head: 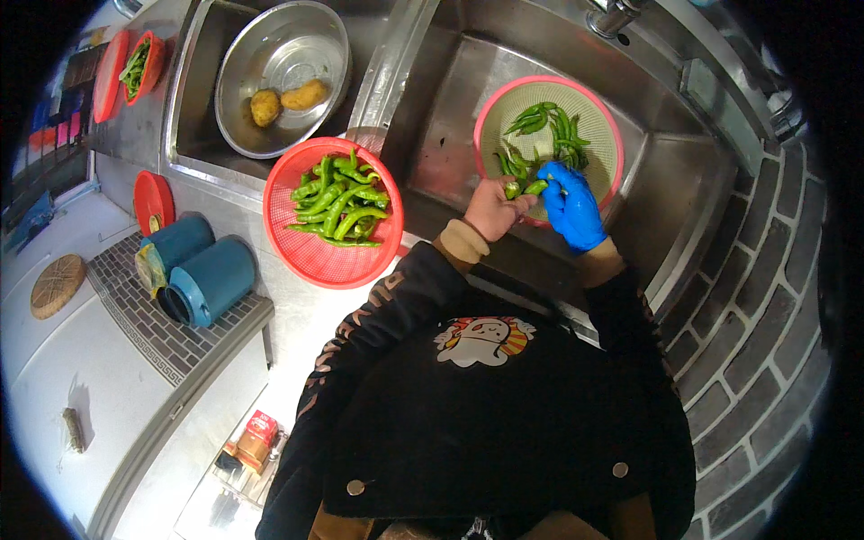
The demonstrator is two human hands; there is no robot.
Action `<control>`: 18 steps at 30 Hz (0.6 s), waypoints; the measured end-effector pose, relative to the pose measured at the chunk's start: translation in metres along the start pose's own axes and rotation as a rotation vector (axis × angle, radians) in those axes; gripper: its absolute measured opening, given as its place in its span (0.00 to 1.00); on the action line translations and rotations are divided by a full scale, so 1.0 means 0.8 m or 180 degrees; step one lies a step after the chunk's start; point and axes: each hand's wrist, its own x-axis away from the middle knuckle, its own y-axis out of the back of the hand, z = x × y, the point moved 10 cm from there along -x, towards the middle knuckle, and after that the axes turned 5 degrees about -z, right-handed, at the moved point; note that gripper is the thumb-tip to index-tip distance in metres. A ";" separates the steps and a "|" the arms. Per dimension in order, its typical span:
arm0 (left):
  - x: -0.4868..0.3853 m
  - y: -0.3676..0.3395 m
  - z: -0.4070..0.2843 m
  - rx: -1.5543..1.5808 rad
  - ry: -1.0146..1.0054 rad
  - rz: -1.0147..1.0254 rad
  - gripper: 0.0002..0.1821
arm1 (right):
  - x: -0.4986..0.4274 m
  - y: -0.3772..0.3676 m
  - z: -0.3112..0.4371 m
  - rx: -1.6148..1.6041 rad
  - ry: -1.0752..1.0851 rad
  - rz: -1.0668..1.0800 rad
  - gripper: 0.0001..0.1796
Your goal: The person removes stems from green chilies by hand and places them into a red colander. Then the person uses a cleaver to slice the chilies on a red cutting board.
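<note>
My bare left hand (489, 210) holds green chili peppers over the near rim of a round plastic strainer basket (499, 111) with a pink rim. One green pepper (536, 187) lies between my two hands. In a blue glove, my right hand (572, 209) has its fingers closed at that pepper's far end; its fingertips are partly hidden. More green peppers (563, 131) rest inside the basket, which sits in a stainless steel sink (439, 135). To the left, a red plastic colander (280, 229) holds a heap of long green peppers (344, 202).
A steel bowl (297, 57) with two potatoes (305, 94) stands in the left sink basin. The faucet (613, 17) is at the back. Teal canisters (212, 283) lie on the left, and a grey brick-patterned wall (763, 317) bounds the right.
</note>
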 end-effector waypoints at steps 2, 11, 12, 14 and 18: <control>-0.001 0.006 -0.001 -0.0295 -0.0158 -0.0080 0.06 | -0.014 0.019 -0.010 -0.0549 -0.0077 -0.0241 0.09; -0.004 0.062 0.018 0.1267 0.0334 -0.0872 0.06 | -0.173 0.071 0.033 0.3767 0.1590 -0.0498 0.14; -0.003 0.065 0.017 0.1355 0.0325 -0.0929 0.06 | -0.184 0.057 0.029 0.4531 0.2036 -0.0317 0.15; -0.001 0.073 0.016 0.1458 0.0289 -0.1075 0.06 | -0.212 0.057 0.009 0.5150 0.1911 -0.0232 0.15; 0.006 0.083 0.019 0.1442 0.0368 -0.1160 0.08 | -0.224 0.071 -0.020 0.5297 0.1125 -0.0319 0.14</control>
